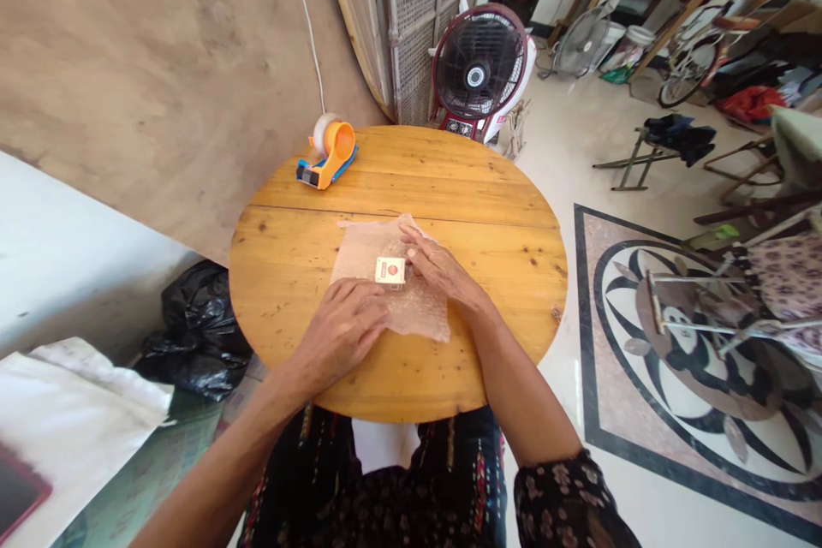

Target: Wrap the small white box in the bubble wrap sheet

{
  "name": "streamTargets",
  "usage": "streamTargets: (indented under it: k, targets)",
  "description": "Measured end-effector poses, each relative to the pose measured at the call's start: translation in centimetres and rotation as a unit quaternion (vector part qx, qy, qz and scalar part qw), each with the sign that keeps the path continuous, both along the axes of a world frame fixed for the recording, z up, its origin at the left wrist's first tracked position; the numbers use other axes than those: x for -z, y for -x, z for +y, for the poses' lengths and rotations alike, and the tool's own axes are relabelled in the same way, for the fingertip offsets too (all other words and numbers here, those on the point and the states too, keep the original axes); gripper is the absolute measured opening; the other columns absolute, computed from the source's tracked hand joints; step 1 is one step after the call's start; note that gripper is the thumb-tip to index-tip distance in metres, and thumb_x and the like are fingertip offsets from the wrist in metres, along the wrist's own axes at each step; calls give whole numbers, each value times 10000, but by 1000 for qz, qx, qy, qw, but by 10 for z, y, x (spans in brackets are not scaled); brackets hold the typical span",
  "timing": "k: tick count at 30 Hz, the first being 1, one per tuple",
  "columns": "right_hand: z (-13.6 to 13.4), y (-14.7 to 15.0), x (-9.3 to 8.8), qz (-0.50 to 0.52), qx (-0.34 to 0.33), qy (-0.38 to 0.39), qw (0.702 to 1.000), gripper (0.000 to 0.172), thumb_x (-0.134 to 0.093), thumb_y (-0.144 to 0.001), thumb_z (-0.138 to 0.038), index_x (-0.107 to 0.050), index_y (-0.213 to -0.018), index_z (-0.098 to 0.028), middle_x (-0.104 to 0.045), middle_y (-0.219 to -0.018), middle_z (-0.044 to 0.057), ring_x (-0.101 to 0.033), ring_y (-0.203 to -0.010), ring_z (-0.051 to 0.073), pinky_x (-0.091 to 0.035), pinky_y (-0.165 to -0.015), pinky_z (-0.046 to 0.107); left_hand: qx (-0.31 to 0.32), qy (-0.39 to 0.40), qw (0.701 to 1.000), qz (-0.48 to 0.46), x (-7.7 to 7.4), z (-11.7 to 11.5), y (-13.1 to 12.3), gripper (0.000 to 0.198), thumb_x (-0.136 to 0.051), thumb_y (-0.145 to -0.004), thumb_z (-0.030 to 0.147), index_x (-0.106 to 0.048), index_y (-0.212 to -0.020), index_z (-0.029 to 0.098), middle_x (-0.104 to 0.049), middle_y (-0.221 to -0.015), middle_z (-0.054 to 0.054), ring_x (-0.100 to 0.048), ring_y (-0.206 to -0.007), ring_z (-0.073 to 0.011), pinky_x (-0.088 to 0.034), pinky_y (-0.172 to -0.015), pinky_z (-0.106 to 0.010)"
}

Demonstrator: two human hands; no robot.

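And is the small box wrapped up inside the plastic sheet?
No, the small box lies uncovered on top of the spread-out plastic sheet.

A maroon-rimmed electric fan [480, 51] (its face turned this way) stands beside a woven cane panel [420, 34]; beyond it, a grey fan [581, 43] and a bicycle [710, 51]. Dark cloth [681, 137] lies on a folding stool [640, 159], near a patterned floor medallion [693, 377], while black plastic bags [199, 334] bulge at left
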State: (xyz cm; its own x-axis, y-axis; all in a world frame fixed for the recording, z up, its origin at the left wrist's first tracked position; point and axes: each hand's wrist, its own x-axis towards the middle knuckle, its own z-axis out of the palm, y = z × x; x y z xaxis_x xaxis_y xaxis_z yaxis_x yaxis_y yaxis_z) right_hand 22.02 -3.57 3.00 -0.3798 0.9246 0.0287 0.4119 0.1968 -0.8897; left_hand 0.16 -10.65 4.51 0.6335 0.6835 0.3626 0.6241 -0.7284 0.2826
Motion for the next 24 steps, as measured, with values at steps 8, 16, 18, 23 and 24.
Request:
streamTargets:
  k: [8, 16, 18, 23, 24]
  targets:
    - [-1, 0, -2, 2, 5, 8, 1000, 530, -381, -947, -418, -330, -1460, -295, -489, -1404, 70, -497, -1226, 241, -427, -1004, 444, -1, -3, 1000, -18, -1, 3, -1, 132, -507, -880, 139, -634, -890, 172, -591, -1168, -117, -523, -1095, -258, -458, -925, -444]
    - [1, 0, 1, -2, 1, 0, 1000, 539, -379, -947, -418, -326, -1464, -274, -494, -1394, 82, -483, -1235, 244, -425, -1000, 441, -19, -3, 1000, -20, -4, 8, -2, 145, -509, -875, 143, -643, -909, 189, -599, -1172, -108, -535, -1107, -255, -449, -937, -441]
    - [0, 0, 1, 3, 0, 2, 1000, 540, -373, -948, -430, -321, -1465, -282, -480, -1405, 79, -496, -1218, 238, -429, -995, 432, -21, -11, 999, -22, -5, 10, -2, 136, -510, -878, 149, -641, -885, 185, -602, -1177, -110, -540, -1107, -257, -450, -935, -441]
    - [1, 0, 1, -4, -2, 27, 1000, 558, -370, -946, -445, -313, -1471, -267, -489, -1390, 90, -560, -1109, 224, -438, -984, 430, -26, -9, 999, -20, -9, 20, -4, 144, -503, -892, 177, -646, -879, 181, -619, -1166, -108, -561, -1093, -248, -455, -931, -431]
    - [2, -1, 2, -1, 0, 28, 1000, 555, -370, -946, -448, -317, -1469, -271, -492, -1387, 86, -559, -1108, 222, -440, -982, 428, -30, -7, 999, -23, -9, 22, -4, 143, -504, -893, 184, -646, -875, 181, -624, -1163, -105, -569, -1086, -244, -457, -931, -427]
